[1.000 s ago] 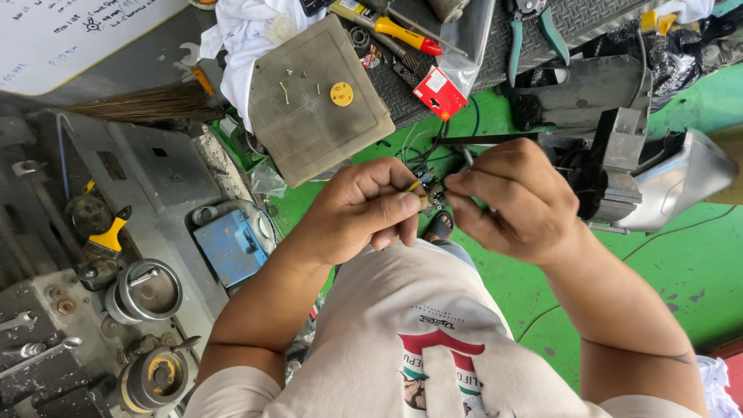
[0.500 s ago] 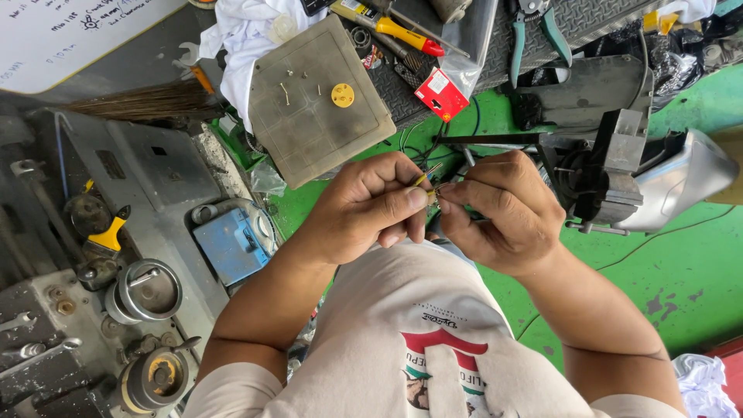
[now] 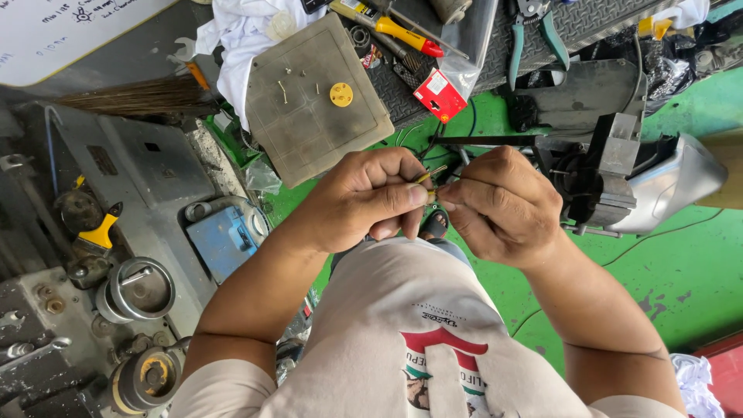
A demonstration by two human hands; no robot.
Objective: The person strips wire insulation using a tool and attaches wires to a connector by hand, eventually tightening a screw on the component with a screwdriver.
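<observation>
So we've got a tiny yellowish wire end (image 3: 428, 176) pinched right between our two hands, held up over our lap, just above the green floor (image 3: 665, 263). Our left hand (image 3: 364, 197) has its grip pressed together on it, thumb against fingertips, and our right hand (image 3: 503, 205) pinches the same little piece from the other side, knuckles almost touching the left. Can't tell exactly what the part is, it's too small. Beyond the hands there's one square grey tray (image 3: 317, 97) with one yellow disc and a few small screws in it. Past that, one yellow-handled screwdriver (image 3: 406, 35), one pair of teal-handled pliers (image 3: 534, 31), one small red packet (image 3: 439, 94), and a white rag (image 3: 240, 35).
</observation>
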